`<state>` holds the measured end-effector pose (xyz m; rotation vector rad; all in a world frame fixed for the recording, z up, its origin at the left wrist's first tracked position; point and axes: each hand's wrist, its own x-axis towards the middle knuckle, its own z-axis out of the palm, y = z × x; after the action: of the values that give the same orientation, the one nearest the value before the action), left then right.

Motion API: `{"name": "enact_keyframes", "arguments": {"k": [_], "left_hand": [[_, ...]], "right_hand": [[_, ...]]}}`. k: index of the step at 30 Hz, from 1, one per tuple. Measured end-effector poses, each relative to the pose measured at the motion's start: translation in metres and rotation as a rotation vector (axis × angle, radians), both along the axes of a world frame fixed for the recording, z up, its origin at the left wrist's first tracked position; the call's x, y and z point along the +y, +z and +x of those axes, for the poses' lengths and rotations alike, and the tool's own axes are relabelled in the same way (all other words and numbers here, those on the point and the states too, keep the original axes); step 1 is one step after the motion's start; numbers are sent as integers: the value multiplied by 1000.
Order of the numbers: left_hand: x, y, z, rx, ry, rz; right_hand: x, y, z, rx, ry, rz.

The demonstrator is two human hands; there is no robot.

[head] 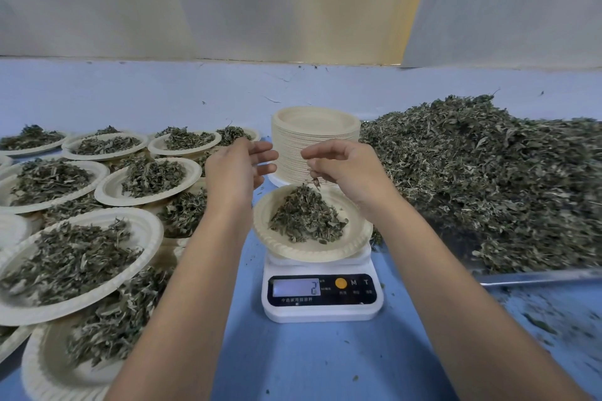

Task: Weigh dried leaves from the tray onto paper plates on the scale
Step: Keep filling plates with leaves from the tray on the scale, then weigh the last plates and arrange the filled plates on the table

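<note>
Head view puts my right hand (pixel 342 166) over the far edge of the plate on the scale, thumb and fingertips pinching a few dried leaves (pixel 316 182) that dangle just above the heap. My left hand (pixel 237 166) hovers just to the left at the same height, fingers relaxed and spread, holding nothing.

Below them the paper plate (pixel 312 252) sits on the white kitchen scale (pixel 322 309) with a mound of leaves (pixel 306 218) in its middle. I judge this as the trimming step: the bulk is on, and I am adding or lifting off a pinch to hit the target weight. The next move calls for small doses, dropped onto the mound rather than the rim, with a pause to let the reading settle before the plate goes to the left.

Further out, a tall stack of empty plates (pixel 312 137) stands just beyond the scale. To the right the metal tray (pixel 537 277) holds the large supply pile (pixel 488 172). To the left, filled plates (pixel 75 254) overlap one another across the blue table (pixel 309 361).

As for writing, the display (pixel 296 286) shows a "2"; any other digits are washed out. Right of it are an orange button (pixel 341 283) and the letters "M" and "T". A line of small Chinese print runs under the display, too fine for me to read. I see no brand elsewhere.
</note>
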<state>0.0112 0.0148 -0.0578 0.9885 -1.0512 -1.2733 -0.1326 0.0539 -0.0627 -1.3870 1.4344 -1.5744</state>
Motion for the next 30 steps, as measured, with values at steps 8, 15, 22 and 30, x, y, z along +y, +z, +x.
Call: {"name": "enact_keyframes", "arguments": {"k": [8,15,22,30], "left_hand": [[2,0,-2,-2,-10,-7],[8,0,-10,-11,-37,-10],[26,4,-39,-43,-174,-52],[29,7,-78,-46,-237,-43]], "right_hand": [[-2,-2,-1,25,-9,-27],[-4,-5,-3,24,-8,-22],[-3,-4,-25,-38,-89,-35],[-4,-38,-100,399,-507,254]]}}
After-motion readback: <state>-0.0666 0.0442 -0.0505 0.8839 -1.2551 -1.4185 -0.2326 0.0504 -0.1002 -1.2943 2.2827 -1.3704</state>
